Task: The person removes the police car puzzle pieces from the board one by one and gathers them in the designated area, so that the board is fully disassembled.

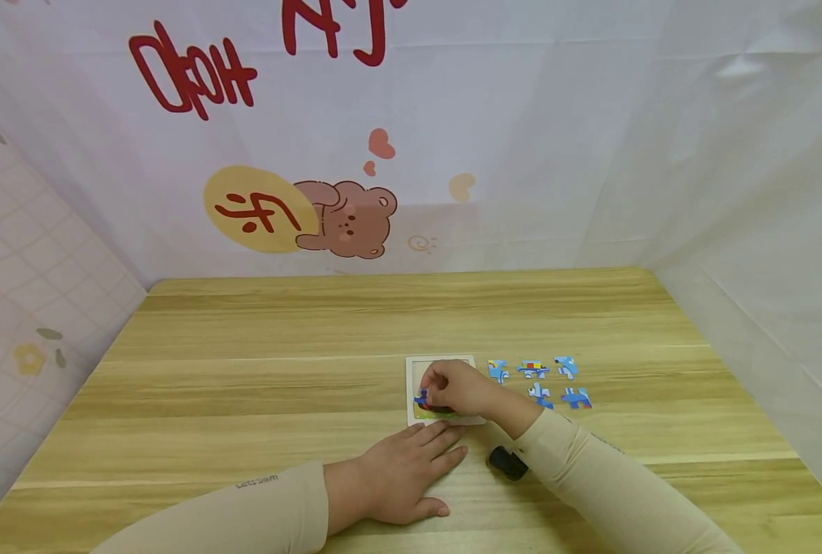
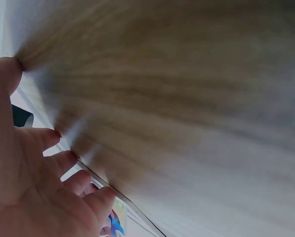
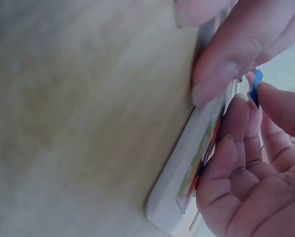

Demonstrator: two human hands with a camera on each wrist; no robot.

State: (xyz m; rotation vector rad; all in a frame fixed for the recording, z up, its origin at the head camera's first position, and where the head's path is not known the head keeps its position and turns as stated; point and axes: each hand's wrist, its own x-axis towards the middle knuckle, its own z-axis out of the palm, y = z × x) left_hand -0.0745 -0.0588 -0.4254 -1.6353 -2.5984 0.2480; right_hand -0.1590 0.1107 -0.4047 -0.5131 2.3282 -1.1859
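Note:
A shallow puzzle tray [image 1: 409, 385] with a pale frame lies on the table. Over it, my right hand [image 1: 462, 387] pinches a blue jigsaw piece [image 3: 256, 89] between thumb and fingertips. Under that hand, the lower part of the tray bears a green, red and dark picture [image 3: 199, 165]; the hand hides much of it. My left hand [image 1: 404, 477] lies palm down with fingers spread, its fingertips at the tray's near edge. In the right wrist view, left-hand fingers [image 3: 219, 81] press by the frame.
Right of the tray lie several loose blue jigsaw pieces [image 1: 533, 367] in two rough rows. A black object [image 1: 508, 462] stands near the right forearm, which partly covers it. The wooden table [image 1: 258, 369] meets a printed cloth [image 1: 556, 192] at the back.

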